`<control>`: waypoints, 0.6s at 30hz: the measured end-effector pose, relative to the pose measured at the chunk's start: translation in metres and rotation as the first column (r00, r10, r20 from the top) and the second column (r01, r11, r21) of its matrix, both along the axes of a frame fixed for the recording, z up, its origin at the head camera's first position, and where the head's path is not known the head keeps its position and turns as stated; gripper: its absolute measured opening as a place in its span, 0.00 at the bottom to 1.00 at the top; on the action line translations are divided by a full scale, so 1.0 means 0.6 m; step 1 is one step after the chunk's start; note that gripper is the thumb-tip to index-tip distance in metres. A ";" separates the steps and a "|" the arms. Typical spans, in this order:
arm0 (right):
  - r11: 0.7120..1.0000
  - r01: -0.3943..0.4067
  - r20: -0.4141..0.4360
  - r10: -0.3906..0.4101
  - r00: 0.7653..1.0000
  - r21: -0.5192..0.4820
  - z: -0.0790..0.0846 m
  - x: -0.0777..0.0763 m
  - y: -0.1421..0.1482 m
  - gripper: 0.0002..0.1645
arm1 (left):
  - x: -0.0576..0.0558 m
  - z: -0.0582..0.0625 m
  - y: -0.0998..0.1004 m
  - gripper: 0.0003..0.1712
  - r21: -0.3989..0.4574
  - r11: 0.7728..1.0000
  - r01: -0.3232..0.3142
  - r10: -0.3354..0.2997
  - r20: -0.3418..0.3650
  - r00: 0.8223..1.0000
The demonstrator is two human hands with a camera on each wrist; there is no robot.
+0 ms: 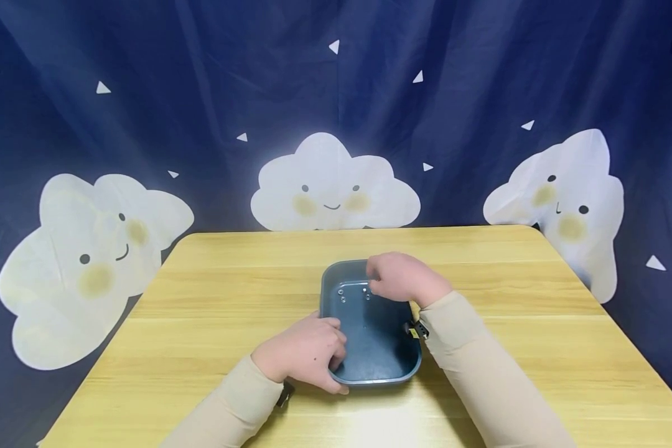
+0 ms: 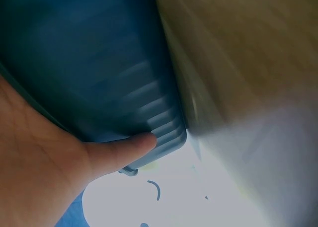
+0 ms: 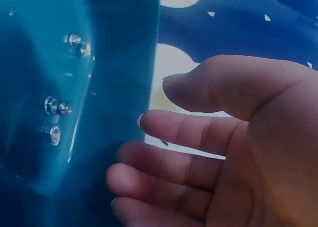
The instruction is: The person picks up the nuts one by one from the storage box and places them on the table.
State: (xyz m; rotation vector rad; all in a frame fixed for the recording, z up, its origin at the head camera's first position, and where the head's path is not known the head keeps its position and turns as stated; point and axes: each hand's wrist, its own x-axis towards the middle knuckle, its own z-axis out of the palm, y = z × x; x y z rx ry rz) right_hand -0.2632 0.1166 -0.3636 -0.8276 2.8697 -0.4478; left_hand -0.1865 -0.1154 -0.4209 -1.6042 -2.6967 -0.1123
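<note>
Currently, you have the blue tray (image 1: 369, 354) on the tabletop (image 1: 229, 292), with small shiny metal pieces (image 3: 50, 106) lying on its floor near the far end. Your left hand (image 1: 305, 348) grips the tray at its near-left side: fingers bent over the rim to the inside, thumb against the outer wall, so the wall sits between them. The left wrist view shows that thumb (image 2: 119, 153) lying along the wall close to a corner.

Your right hand (image 1: 403, 277) is at the tray's far-right corner. Its fingers (image 3: 149, 183) are loosely bent, thumb well apart from them, and they hold nothing. You cannot tell whether they touch the rim. The pieces form two groups: a pair farther from your right fingers and a cluster of three nearer, just beside the fingertips as the head view has it, yet apart from them in the right wrist view. Beyond the tabletop hangs a dark blue curtain (image 1: 336, 93) printed with white clouds.
</note>
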 end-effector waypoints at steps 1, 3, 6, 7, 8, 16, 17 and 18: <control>1.000 0.003 0.007 -0.003 1.000 0.013 -0.002 -0.001 -0.004 0.06 | 0.000 0.000 0.000 0.29 0.000 1.000 0.000 0.000 0.001 1.000; 0.999 0.010 0.023 -0.011 1.000 0.037 -0.006 -0.004 -0.010 0.06 | -0.001 0.001 0.000 0.29 0.000 1.000 0.001 -0.001 0.001 1.000; 0.997 0.028 0.054 -0.032 0.998 0.073 -0.014 -0.008 -0.018 0.06 | -0.001 0.000 0.000 0.29 0.000 1.000 0.005 -0.005 -0.001 1.000; 0.996 0.031 0.062 -0.037 0.997 0.085 -0.017 -0.009 -0.021 0.06 | -0.001 0.000 0.000 0.29 0.000 1.000 0.007 -0.007 -0.002 1.000; 0.995 0.034 0.069 -0.041 0.997 0.097 -0.020 -0.010 -0.023 0.05 | -0.001 -0.001 0.000 0.29 0.001 1.000 0.009 -0.009 -0.003 1.000; 0.977 0.015 0.018 -0.020 1.000 0.214 -0.047 -0.015 -0.041 0.03 | -0.001 -0.003 0.000 0.29 0.015 1.000 0.020 -0.019 -0.011 1.000; 0.974 0.018 0.010 -0.021 1.000 0.226 -0.049 -0.014 -0.043 0.03 | -0.001 -0.003 0.000 0.29 0.015 1.000 0.020 -0.020 -0.013 1.000; 0.972 0.021 0.005 -0.023 1.000 0.233 -0.051 -0.014 -0.045 0.03 | -0.001 -0.002 0.000 0.29 0.015 1.000 0.020 -0.020 -0.013 1.000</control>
